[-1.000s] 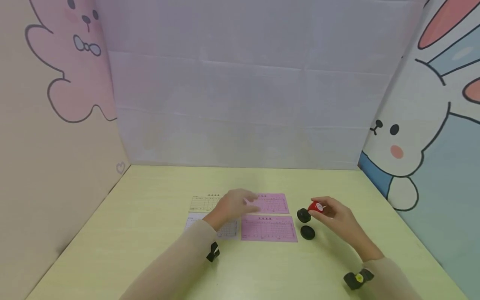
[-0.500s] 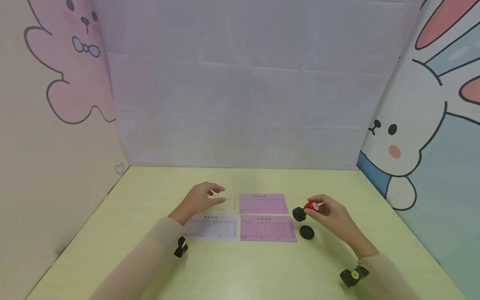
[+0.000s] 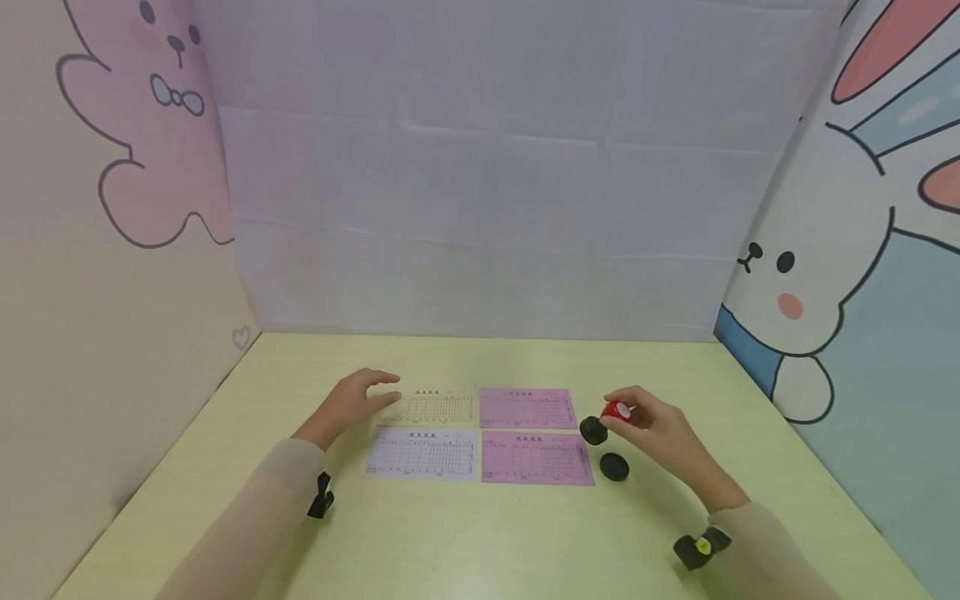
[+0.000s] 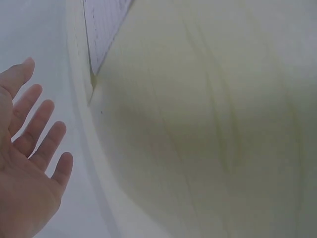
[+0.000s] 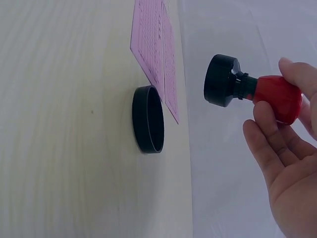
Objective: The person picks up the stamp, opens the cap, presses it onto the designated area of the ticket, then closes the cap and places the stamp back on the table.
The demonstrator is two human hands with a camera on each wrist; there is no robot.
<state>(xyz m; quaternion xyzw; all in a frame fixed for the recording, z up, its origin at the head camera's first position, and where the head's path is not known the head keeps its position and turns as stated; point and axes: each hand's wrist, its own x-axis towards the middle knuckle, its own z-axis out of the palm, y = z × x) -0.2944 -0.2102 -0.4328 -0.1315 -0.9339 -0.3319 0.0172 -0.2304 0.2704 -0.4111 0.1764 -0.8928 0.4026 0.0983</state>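
Observation:
My right hand (image 3: 660, 429) pinches the red handle of a round stamp (image 5: 277, 99) between thumb and fingers. The stamp's black base is held above the table, to the right of the paper forms. Below it lies a round black stamp cap (image 3: 614, 467), hollow side up. Two pink forms (image 3: 537, 457) lie one behind the other, left of the stamp. Beside them are a yellowish form (image 3: 435, 408) at the back and a white form (image 3: 422, 452) in front. My left hand (image 3: 347, 408) hovers by the yellowish form's left edge, fingers relaxed and holding nothing.
The pale wooden table (image 3: 480, 542) ends at a white cloth backdrop (image 3: 480, 208). A wall with a pink bear (image 3: 150, 183) rises on the left, and one with a rabbit (image 3: 825, 292) on the right. Black straps with cameras sit on both wrists.
My left hand has moved left, from over the forms to beside the yellowish one, uncovering them. My right hand has shifted slightly left with the stamp.

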